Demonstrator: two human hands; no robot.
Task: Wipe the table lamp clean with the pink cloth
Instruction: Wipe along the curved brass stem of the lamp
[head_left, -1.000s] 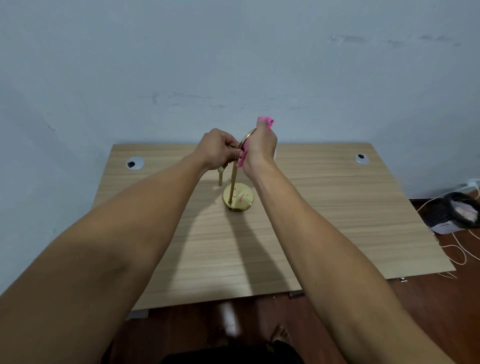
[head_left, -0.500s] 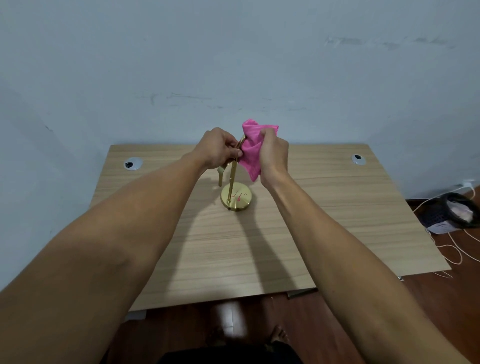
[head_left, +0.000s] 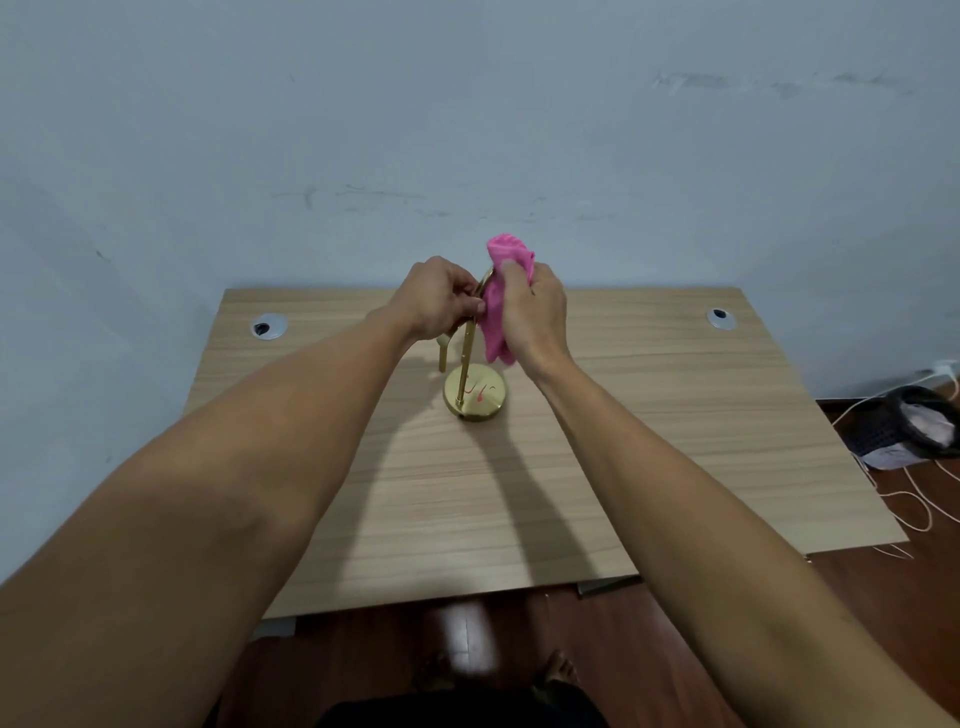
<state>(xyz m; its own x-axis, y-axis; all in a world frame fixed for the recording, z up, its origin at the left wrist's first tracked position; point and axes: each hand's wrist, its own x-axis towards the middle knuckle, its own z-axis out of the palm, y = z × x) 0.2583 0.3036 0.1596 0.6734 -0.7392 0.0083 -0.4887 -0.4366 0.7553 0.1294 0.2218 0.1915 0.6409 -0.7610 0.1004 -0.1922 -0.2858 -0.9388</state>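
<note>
Gripping the gold table lamp (head_left: 470, 387) with both hands, pink cloth (head_left: 500, 299) on its curved neck.

Left hand (head_left: 441, 301) curls round the thin arched metal neck; right hand (head_left: 535, 317) clutches the bunched, soft cloth against that arch, folds sticking out above and below the fist. Lamp stands upright on a round, polished brass-coloured base, near the middle of the far half of the wood-grain worktop (head_left: 649, 441). Round grey cable grommets (head_left: 269, 327) sit at both far corners.
</note>
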